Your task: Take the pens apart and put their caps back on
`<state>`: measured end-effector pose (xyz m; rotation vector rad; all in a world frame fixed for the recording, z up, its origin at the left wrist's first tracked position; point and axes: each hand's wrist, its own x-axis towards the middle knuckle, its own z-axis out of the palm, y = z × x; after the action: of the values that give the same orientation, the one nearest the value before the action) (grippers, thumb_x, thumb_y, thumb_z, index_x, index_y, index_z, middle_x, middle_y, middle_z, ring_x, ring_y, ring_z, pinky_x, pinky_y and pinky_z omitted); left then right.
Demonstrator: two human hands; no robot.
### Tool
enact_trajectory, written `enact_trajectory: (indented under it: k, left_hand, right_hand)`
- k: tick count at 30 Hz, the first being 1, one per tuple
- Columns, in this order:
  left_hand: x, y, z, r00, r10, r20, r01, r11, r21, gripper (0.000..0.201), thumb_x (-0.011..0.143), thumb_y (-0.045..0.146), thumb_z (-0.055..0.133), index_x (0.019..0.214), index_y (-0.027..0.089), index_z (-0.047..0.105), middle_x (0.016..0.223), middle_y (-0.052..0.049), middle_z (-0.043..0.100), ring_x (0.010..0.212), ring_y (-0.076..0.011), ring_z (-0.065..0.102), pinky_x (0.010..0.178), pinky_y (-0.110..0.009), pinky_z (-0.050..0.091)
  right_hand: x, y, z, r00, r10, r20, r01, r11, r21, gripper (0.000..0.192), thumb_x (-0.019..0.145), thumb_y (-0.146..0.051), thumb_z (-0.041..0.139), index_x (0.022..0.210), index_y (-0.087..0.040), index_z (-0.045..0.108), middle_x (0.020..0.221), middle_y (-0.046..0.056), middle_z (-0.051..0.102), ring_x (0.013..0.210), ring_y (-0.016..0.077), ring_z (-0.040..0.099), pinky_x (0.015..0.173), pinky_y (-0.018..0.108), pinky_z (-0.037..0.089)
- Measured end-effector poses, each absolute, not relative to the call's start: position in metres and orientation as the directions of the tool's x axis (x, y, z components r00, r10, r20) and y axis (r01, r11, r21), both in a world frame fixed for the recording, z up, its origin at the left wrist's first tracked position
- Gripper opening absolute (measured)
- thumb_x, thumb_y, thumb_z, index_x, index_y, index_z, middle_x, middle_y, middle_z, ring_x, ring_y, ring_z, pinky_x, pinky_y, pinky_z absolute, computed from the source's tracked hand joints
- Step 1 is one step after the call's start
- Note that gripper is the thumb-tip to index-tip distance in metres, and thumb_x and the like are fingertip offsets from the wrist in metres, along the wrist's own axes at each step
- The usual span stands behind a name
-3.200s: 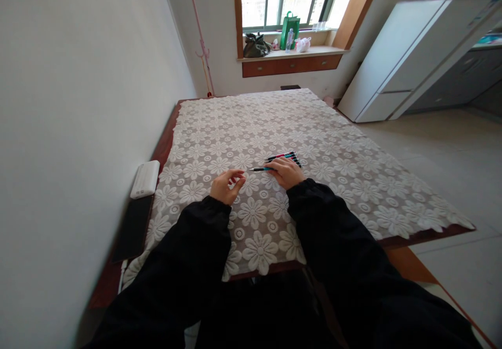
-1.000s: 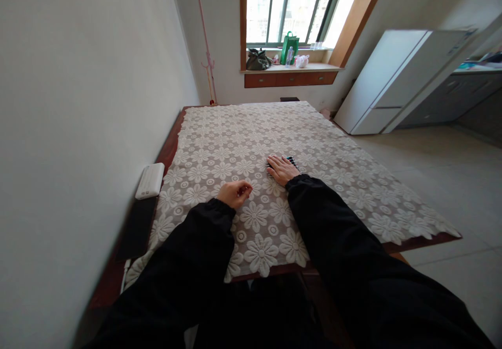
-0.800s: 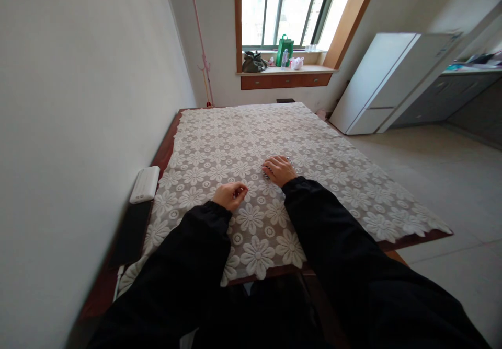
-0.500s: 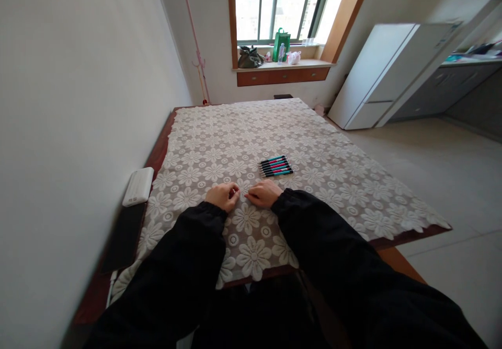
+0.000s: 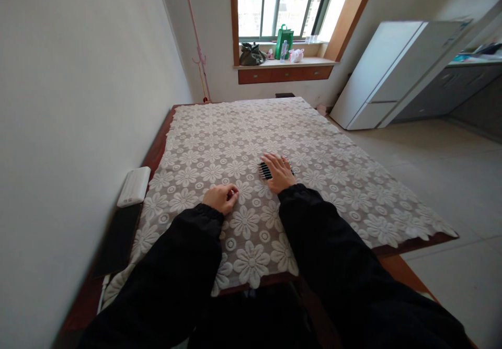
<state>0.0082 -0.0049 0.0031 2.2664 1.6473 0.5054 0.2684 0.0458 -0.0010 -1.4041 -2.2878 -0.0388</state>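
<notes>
A row of several pens [image 5: 265, 171] with dark ends lies side by side on the lace tablecloth [image 5: 251, 260]. Over them is my right hand [image 5: 279, 174], its fingers extended and a little apart, hiding most of their barrels. Whether it touches the pens I cannot tell. My left hand [image 5: 220, 198] rests on the cloth to the left of the pens and closer to me. Its fingers are curled in towards the thumb, and no object shows in them.
At the table's left edge, by the wall, lie a white power bank [image 5: 134, 187] and a black flat device [image 5: 118, 242] with a white cable. Beyond the table are a windowsill [image 5: 309, 62] with bags, a pink coat stand [image 5: 195, 30] and a white fridge [image 5: 386, 72].
My right hand has moved forward and right from beside the left hand to above the pens, and its fingers have spread. The left hand has stayed in nearly the same place.
</notes>
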Motion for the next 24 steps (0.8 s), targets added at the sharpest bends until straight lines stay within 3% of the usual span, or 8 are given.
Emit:
enact_trajectory:
  k: [2,4,9,13,16,19,22,24]
  left_hand:
    - [0.009,-0.005,0.003,0.283,0.952,0.115,0.848,-0.305,0.434,0.018,0.089,0.037,0.061,0.094,0.026,0.074,0.079,-0.001,0.072,0.068,-0.0177,0.062,0.061,-0.029,0.038]
    - [0.009,-0.005,0.003,0.282,0.952,0.116,0.847,-0.304,0.436,0.018,0.089,0.036,0.061,0.094,0.026,0.074,0.079,-0.002,0.072,0.069,-0.0181,0.062,0.062,-0.029,0.039]
    - [0.01,-0.005,0.004,0.286,0.952,0.109,0.846,-0.305,0.438,0.018,0.089,0.037,0.061,0.094,0.026,0.074,0.079,-0.002,0.072,0.072,-0.0191,0.064,0.063,-0.029,0.041]
    - [0.011,-0.007,0.005,0.27,0.957,0.106,0.85,-0.288,0.442,0.017,0.09,0.036,0.061,0.093,0.025,0.075,0.08,-0.002,0.072,0.073,-0.0196,0.064,0.064,-0.03,0.042]
    - [0.011,-0.009,0.005,0.283,0.953,0.111,0.843,-0.302,0.445,0.016,0.09,0.035,0.062,0.094,0.026,0.074,0.081,-0.002,0.072,0.075,-0.0197,0.065,0.066,-0.029,0.043]
    - [0.011,-0.01,0.003,0.29,0.95,0.121,0.843,-0.313,0.439,0.016,0.091,0.035,0.061,0.094,0.026,0.074,0.081,-0.002,0.072,0.074,-0.0188,0.064,0.066,-0.029,0.044]
    - [0.011,-0.011,0.003,0.305,0.945,0.12,0.832,-0.326,0.448,0.017,0.092,0.035,0.06,0.096,0.026,0.073,0.083,-0.002,0.072,0.073,-0.0182,0.064,0.068,-0.029,0.046]
    - [0.012,-0.012,0.005,0.351,0.928,0.122,0.798,-0.365,0.479,0.016,0.093,0.035,0.06,0.096,0.025,0.073,0.082,-0.002,0.072,0.073,-0.0178,0.064,0.071,-0.03,0.047]
  right_hand:
    - [0.275,0.053,-0.008,-0.302,0.909,0.288,0.908,0.366,-0.205,0.086,0.072,-0.017,0.052,0.157,-0.018,0.037,0.163,0.009,0.037,0.15,0.034,0.029,0.124,0.058,0.011]
    - [0.279,0.058,-0.015,-0.255,0.948,0.192,0.935,0.292,-0.2,0.081,0.077,-0.019,0.048,0.157,-0.018,0.038,0.163,0.008,0.039,0.15,0.0355,0.031,0.124,0.062,0.011]
    - [0.284,0.072,-0.013,-0.283,0.941,0.184,0.937,0.312,-0.156,0.07,0.081,-0.021,0.048,0.152,-0.019,0.047,0.152,0.012,0.052,0.141,0.0365,0.042,0.122,0.064,0.013]
    - [0.286,0.08,0.0,-0.346,0.923,0.169,0.925,0.366,-0.103,0.05,0.081,-0.023,0.054,0.13,-0.016,0.063,0.134,0.015,0.063,0.126,0.0351,0.053,0.107,0.05,0.041]
    - [0.282,0.079,0.004,-0.326,0.933,0.153,0.935,0.342,-0.095,0.037,0.082,-0.021,0.055,0.117,-0.015,0.064,0.116,0.016,0.069,0.11,0.0332,0.061,0.092,0.043,0.049]
    - [0.278,0.073,0.006,-0.425,0.893,0.145,0.889,0.442,-0.116,0.031,0.082,-0.016,0.054,0.111,-0.017,0.064,0.112,0.014,0.07,0.107,0.0303,0.063,0.09,0.038,0.049]
    - [0.273,0.063,0.01,-0.46,0.862,0.212,0.835,0.501,-0.228,0.034,0.081,-0.012,0.052,0.112,-0.018,0.062,0.111,0.013,0.069,0.108,0.0287,0.063,0.095,0.039,0.049]
    - [0.265,0.052,0.013,-0.433,0.845,0.313,0.725,0.533,-0.436,0.037,0.084,-0.015,0.051,0.12,-0.02,0.06,0.115,0.011,0.068,0.112,0.0277,0.062,0.099,0.041,0.048]
